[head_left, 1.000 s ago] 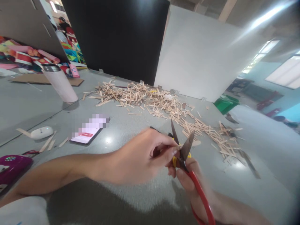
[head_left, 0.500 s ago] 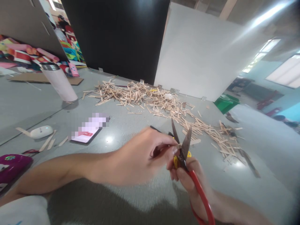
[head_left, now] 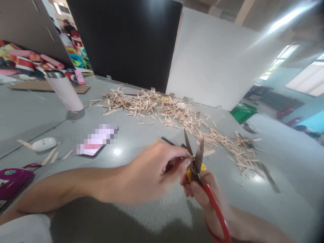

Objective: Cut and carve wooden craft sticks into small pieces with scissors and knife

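Observation:
Red-handled scissors point(head_left: 199, 156) point away from me with their blades apart. My right hand point(head_left: 202, 194) is wrapped round them near the pivot, and a red handle loop extends below it. My left hand point(head_left: 152, 172) is closed in a pinch on a small pale wooden piece point(head_left: 192, 158), whose end sits between the blades by the pivot. Something yellow and black point(head_left: 203, 166) shows behind the scissors, partly hidden. A dark thin rod point(head_left: 167, 141) sticks out beyond my left knuckles.
Many thin wooden strips point(head_left: 141, 103) lie heaped at the back. A pale pink bottle point(head_left: 64, 89), a phone point(head_left: 98, 138), a white oval case point(head_left: 45, 144) and a purple device point(head_left: 15, 182) lie leftward. Black point(head_left: 126, 40) and white point(head_left: 207, 57) panels stand behind; a knife-like blade point(head_left: 269, 177) rests right.
The scissor blades have moved slightly closer together. Both hands stay almost in place, and the view has shifted a little.

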### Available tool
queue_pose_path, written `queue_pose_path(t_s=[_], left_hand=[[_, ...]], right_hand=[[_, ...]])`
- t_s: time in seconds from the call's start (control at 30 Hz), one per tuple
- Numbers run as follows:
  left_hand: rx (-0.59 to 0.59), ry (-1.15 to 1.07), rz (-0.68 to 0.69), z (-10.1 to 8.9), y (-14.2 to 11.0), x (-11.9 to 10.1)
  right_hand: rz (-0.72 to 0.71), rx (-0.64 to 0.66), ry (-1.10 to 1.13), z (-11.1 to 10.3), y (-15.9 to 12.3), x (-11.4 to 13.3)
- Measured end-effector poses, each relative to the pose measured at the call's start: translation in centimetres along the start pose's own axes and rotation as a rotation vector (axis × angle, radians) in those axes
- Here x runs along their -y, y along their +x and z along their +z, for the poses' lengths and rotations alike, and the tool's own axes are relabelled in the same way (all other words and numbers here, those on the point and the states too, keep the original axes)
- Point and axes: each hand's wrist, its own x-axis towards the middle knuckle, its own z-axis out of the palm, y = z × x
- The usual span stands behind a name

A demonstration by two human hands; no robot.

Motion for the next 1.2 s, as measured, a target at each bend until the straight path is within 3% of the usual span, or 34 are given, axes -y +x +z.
queue_pose_path(t_s=[0.33, 1.2], left_hand=[[0.001, 0.016, -0.035, 0.04, 0.10, -0.43], [-0.022, 0.021, -0.097, 0.26, -0.09, -0.60]], right_hand=[[0.070, 0.104, 0.071, -0.41, 0.14, -0.66], [-0.002, 0.062, -0.030, -0.28, 0.28, -0.84]])
